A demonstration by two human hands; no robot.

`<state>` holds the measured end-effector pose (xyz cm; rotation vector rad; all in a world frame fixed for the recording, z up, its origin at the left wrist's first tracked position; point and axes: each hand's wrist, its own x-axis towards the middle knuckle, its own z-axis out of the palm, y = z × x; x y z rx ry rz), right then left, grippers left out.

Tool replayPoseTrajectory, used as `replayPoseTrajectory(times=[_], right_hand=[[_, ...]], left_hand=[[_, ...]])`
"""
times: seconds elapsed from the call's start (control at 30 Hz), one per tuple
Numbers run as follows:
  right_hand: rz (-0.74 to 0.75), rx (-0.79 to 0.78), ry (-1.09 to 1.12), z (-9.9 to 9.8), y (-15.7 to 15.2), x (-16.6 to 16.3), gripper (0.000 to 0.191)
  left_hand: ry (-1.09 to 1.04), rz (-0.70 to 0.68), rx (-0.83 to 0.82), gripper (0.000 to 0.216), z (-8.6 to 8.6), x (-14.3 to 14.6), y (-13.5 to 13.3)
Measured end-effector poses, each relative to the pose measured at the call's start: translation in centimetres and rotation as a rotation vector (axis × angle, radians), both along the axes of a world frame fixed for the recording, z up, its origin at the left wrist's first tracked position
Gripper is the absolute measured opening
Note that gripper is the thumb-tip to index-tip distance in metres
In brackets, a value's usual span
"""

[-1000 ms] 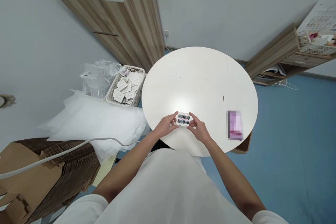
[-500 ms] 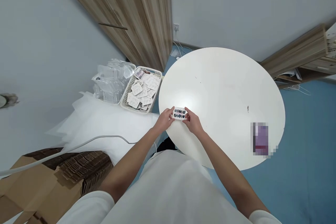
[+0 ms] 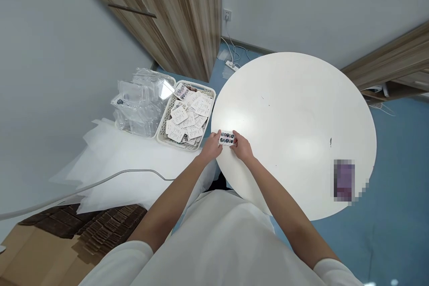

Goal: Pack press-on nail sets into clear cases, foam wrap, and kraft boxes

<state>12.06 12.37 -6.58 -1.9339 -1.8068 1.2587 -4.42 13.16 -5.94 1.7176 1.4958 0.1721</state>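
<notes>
Between my two hands is a small white card of press-on nails [image 3: 227, 138], its two rows of dark and pale nails facing up. My left hand [image 3: 212, 146] pinches the card's left edge, and my right hand [image 3: 242, 147] grips its right edge with thumb and fingers. The card is over the near-left edge of the round white table [image 3: 288, 107]. Left of my hands, a white perforated basket [image 3: 161, 132] holds many similar cards, most with their printed backs up.
Beside that basket, another holds clear plastic packs [image 3: 140, 103]. White foam sheets [image 3: 134, 156] lie nearer me, above stacked brown cardboard [image 3: 43, 250]. A grey cable [image 3: 134, 171] crosses the sheets. A blurred purple item [image 3: 344, 180] lies on the table's right side. A wooden cabinet [image 3: 174, 13] stands behind.
My view has tilted down and shifted left, so the table and baskets appear moved to the right. Both hands still hold the card, which has shifted slightly toward the baskets.
</notes>
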Motion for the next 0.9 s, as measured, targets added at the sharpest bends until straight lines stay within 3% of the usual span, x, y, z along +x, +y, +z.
replayPoseTrajectory(times=[0.33,0.43,0.63,0.9], right_hand=[[-0.061,-0.007,-0.063,0.3,-0.3,-0.6,0.065],[-0.12,0.005,-0.016,0.4,-1.0,-0.7,0.067],[-0.44,-0.069,0.331,0.7,-3.7,-1.7,0.058],[-0.504,-0.078,0.429,0.9,-3.0,-2.5,0.062]], left_hand=[[0.121,-0.065,-0.011,0.064,0.4,0.6,-0.4],[0.064,-0.005,-0.015,0.067,0.3,0.6,-0.9],[-0.197,0.247,-0.093,0.065,-0.3,0.5,-2.6],[-0.308,0.302,-0.122,0.066,-0.7,0.8,-1.9]])
